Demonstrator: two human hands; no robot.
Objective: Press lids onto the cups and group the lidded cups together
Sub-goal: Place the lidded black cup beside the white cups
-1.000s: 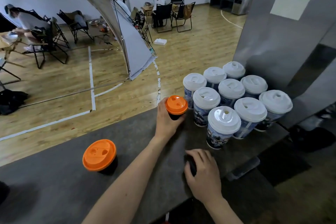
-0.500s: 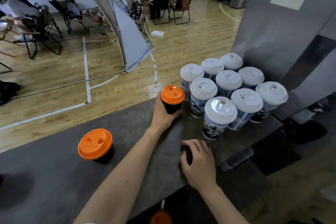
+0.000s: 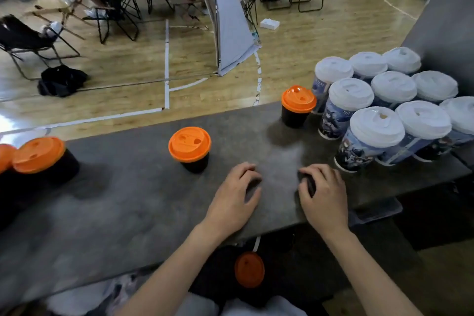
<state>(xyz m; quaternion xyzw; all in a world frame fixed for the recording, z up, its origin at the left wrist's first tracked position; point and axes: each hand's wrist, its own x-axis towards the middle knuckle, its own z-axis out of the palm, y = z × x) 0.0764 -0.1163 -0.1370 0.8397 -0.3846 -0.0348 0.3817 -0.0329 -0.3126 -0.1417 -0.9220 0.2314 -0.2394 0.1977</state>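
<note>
Orange-lidded cup [image 3: 297, 106] stood beside the white-lidded group [image 3: 377, 123], ahead of my right hand [image 3: 324, 192], whose grip I couldn't tell; left hand [image 3: 234, 195] rested loosely curled, empty, on the desk [image 3: 128, 213]. Grouping step, I judged: next, fetch the stray cup [image 3: 189, 147] beyond it

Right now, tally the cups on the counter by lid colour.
White-lidded cups: 9
Orange-lidded cups: 4, one cut off by the left edge
Total: 13
</note>
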